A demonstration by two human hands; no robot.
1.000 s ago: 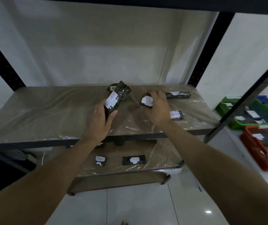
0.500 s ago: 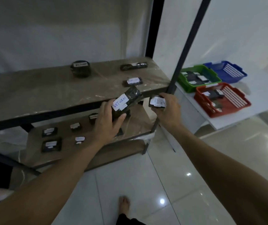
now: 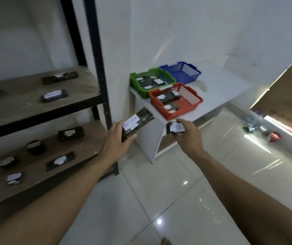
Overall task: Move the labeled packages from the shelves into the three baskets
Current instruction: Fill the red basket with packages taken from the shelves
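The left hand (image 3: 114,139) grips one long, flat dark package (image 3: 137,123) in glossy wrap with a white label reading RETURN, and the right hand (image 3: 187,133) pinches one small, stubby dark package (image 3: 175,128) bearing a similar white label, both held in the air in front of the white table (image 3: 226,85). On that table stand three slatted plastic baskets close together: a green basket (image 3: 136,82) and a red basket (image 3: 159,106), each holding several labelled packages, and a blue basket (image 3: 193,71) behind them. On the plastic-covered boards of the black metal shelf unit (image 3: 95,55), about ten more dark packages with white labels lie apart, flat bars and rounder lumps alike; those at the left edge are cut off.
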